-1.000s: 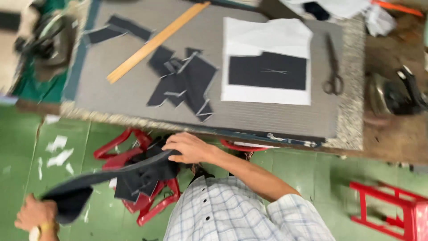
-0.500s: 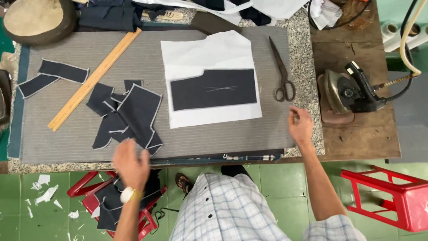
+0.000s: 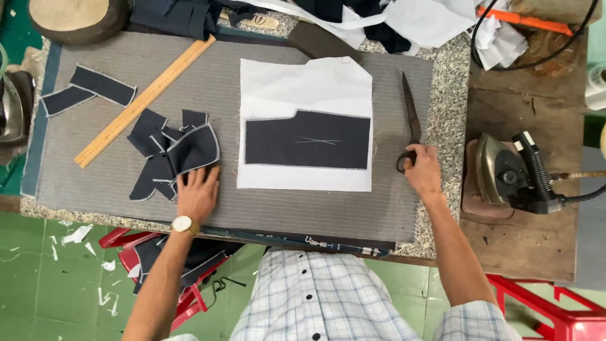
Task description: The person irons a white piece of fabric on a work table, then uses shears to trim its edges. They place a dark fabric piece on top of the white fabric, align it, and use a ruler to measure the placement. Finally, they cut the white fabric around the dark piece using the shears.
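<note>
Closest to the camera, the person's checked shirt (image 3: 328, 297) fills the bottom of the view, with both forearms reaching up over the table (image 3: 391, 215) edge. Below the left arm, a red stool (image 3: 136, 252) stands on the green floor (image 3: 38, 278) with dark cloth lying on it, and white scraps are scattered nearby.

The left hand (image 3: 197, 192), with a wristwatch (image 3: 183, 223) at the wrist, lies flat and spread, fingers released, pressing on the lower edge of a heap of dark fabric pieces (image 3: 170, 158) with pale stitched borders. The right hand (image 3: 421, 169) is closed around the handles of a pair of scissors (image 3: 410, 120), whose blades point away from the person and rest on the grey striped mat.

Between the two hands lies a white pattern sheet (image 3: 303, 88) with a dark rectangular fabric panel (image 3: 307, 140) laid across its lower half, a faint chalk cross on it. To the right, well apart from the mat, an iron (image 3: 505, 170) sits on the bare wooden part of the table, its cable running off to the side.

Farther away, a wooden ruler (image 3: 144, 101) lies diagonally left of the sheet, and two dark fabric strips (image 3: 88, 91) lie beyond it. At the far edge are heaped dark and white cloth (image 3: 416, 22) and a rounded padded block (image 3: 79, 17).
</note>
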